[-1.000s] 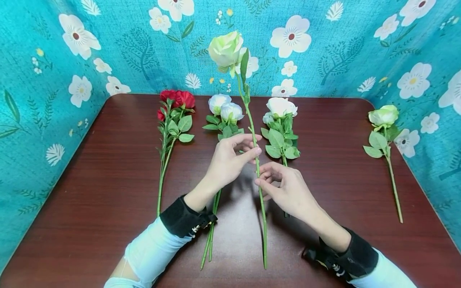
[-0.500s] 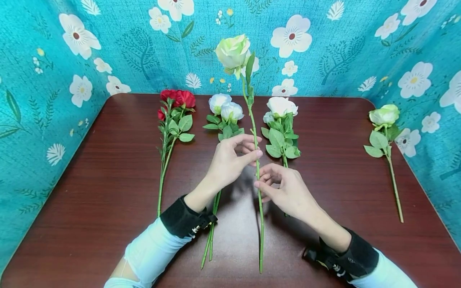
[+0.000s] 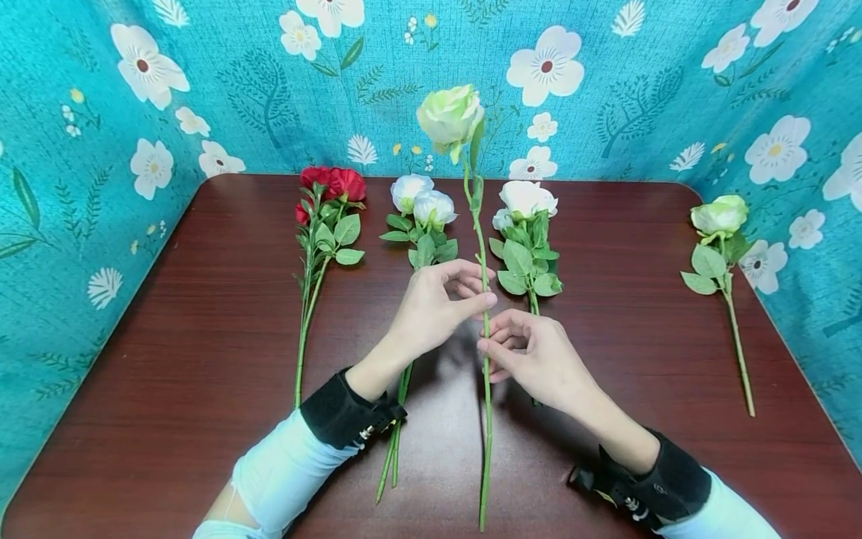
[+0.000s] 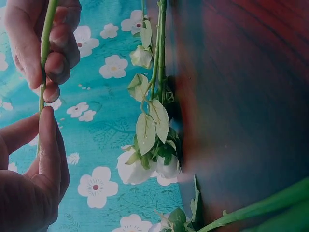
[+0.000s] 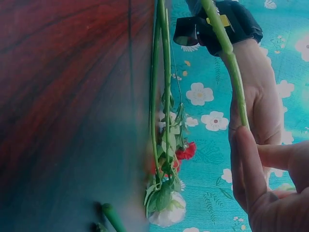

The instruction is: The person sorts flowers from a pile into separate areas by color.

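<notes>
Held nearly upright over the middle of the table is a pale green rose [image 3: 450, 118] with a long green stem [image 3: 486, 419]. My left hand [image 3: 441, 303] pinches that stem around its middle, between thumb and fingers. Just below, my right hand [image 3: 535, 355] also pinches it. The left wrist view shows the left hand [image 4: 36, 164] and the right hand [image 4: 46, 43] close together on the stem. In the right wrist view the right hand [image 5: 270, 179] grips the stem [image 5: 236, 77], with the left hand partly behind.
Red roses [image 3: 337, 186], pale blue-white flowers [image 3: 431, 206] and white flowers [image 3: 528, 198] lie in bunches across the brown table [image 3: 202, 337]. One more green rose [image 3: 719, 217] lies by the right edge. A blue floral cloth [image 3: 458, 45] surrounds the table's back and sides.
The held rose's head has come lower and shifted right, while its stem's lower end has moved down and slightly left. Both hands have shifted slightly and still hold the stem.
</notes>
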Demonstrator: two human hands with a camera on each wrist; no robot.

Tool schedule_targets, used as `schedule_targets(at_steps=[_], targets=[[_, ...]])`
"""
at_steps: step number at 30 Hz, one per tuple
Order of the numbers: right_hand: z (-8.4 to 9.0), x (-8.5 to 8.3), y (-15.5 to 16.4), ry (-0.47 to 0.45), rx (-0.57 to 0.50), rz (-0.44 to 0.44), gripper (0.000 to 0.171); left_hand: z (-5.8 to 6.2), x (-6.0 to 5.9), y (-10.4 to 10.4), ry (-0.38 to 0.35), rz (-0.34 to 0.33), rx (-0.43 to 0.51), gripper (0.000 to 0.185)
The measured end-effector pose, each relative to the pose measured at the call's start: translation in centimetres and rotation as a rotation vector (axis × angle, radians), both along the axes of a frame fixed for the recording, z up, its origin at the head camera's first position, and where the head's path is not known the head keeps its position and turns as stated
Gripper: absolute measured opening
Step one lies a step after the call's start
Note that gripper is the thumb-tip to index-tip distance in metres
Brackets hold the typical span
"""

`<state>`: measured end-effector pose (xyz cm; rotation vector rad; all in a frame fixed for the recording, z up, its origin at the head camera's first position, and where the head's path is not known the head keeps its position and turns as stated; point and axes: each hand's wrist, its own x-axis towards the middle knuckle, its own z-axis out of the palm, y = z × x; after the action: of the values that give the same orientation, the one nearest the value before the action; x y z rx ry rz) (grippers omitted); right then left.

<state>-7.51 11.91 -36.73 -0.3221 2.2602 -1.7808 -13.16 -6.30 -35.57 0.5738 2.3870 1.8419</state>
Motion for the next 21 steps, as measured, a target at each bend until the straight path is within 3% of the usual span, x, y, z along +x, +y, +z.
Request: schedule_targets(at_steps=[10,21], targets=[[-0.21,0.23,0.2,-0.053,-0.021,0.026,0.012,-0.15,0.07,0.18,-0.079,-0.02,0.039,0.019],[-0.6,-0.51,0.48,-0.059,-0.045,-0.008,0.013,-0.45,0.14,0.49,-0.084,-0.006,-0.048,0.022]])
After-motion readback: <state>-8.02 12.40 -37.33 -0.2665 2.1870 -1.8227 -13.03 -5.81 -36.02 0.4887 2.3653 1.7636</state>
